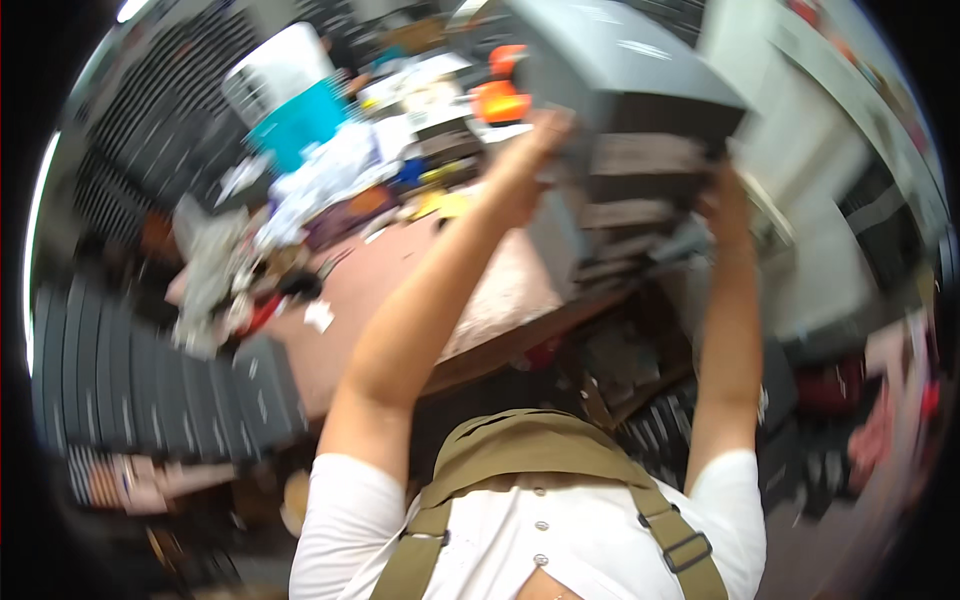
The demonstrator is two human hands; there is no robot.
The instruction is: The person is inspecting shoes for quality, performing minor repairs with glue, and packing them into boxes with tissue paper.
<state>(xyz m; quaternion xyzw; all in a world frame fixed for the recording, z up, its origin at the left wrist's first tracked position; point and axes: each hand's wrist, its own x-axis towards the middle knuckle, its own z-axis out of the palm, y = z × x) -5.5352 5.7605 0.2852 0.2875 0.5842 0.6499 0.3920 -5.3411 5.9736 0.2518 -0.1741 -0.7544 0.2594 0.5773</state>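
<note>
Both arms reach forward to a stack of dark grey cardboard boxes [640,105] at the upper right, over the table's right end. My left hand [540,160] is pressed to the left side of the stack, its fingers partly curled round the box edge. On the opposite side my right hand [722,195] grips the stack near its right edge; its fingers are mostly hidden and blurred. The top box has a smooth grey lid, and several box ends show below it, smeared by motion. Whether the lowest boxes rest on the table cannot be made out.
A pink-topped table [370,280] carries crumpled plastic bags [210,260], a teal and white bin [295,110], orange rolls [500,100] and loose scraps. A row of grey boxes [150,370] stands at the left. More boxes [180,130] are stacked behind. A pale cabinet [790,150] stands at right.
</note>
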